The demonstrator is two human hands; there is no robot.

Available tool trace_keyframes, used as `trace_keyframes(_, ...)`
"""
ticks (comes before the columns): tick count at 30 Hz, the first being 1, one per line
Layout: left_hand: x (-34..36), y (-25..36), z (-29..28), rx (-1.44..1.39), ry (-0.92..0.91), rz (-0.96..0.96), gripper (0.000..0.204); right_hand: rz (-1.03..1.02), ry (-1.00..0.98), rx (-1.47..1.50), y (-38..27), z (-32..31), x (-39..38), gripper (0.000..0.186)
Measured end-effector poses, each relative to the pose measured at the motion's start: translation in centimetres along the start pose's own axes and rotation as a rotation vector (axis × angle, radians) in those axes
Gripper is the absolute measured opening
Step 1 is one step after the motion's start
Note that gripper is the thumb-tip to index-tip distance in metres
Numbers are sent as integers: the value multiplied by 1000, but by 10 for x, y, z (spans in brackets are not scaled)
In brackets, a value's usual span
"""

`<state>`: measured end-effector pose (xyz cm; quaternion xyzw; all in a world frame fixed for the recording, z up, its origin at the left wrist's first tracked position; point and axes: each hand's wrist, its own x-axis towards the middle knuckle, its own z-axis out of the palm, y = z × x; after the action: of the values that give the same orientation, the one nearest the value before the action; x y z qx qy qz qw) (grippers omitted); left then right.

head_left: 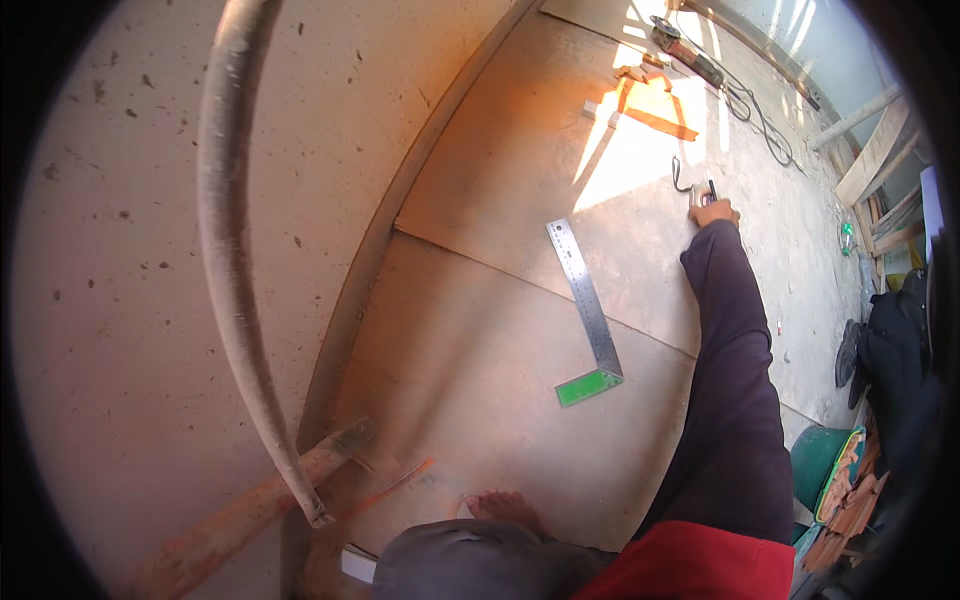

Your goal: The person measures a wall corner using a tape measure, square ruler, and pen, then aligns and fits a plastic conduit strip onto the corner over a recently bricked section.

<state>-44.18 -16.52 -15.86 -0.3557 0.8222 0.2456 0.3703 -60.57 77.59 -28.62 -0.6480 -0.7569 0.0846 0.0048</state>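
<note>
Black stick [713, 189] in right fingers [708, 212] — long axis forward, slightly left

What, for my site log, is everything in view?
Try square: 1, silver and green, centre
Angle grinder: 1, red and black, upper right
Flat piece: 1, orange, below grinder
Strapped item: 1, dark, in right hand
Floor boards: at least 2, tan, centre
Curved pole: 1, grey, left
Wooden beam: 1, brown, lower left
Thin strip: 1, orange, lower left
Bottle: 1, green, right
Bundle: 1, black, right
Container: 1, green, lower right
Timber pieces: several, brown, right
Foot: 1, bare, bottom
Leg: 1, dark, bottom
Sleeve: 1, dark and red, right
Right hand: 1, upper right
</note>
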Motion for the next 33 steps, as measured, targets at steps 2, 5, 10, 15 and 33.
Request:
trace_keyframes(2, -4, 0, -2, -4, 9, 9, 64, -11, -73, 108, 2, -2, -11, 67)
trace_keyframes(5, -9, 2, -8, 5, 16, 43, 63, 38, -134, 318, 12, -4, -36, 69)
trace_keyframes(10, -21, 3, -32, 25, 38, 154, 62, 148, -645, 1174, 38, -27, -136, 42)
trace_keyframes(15, -46, 28, -81, 84, 64, 414, 62, -121, -1604, 1340, 58, -76, -302, 37)
trace_keyframes(33, -219, 48, -143, -670, -3, 1795, 117, -596, -2572, 825, -1, -321, -779, 68)
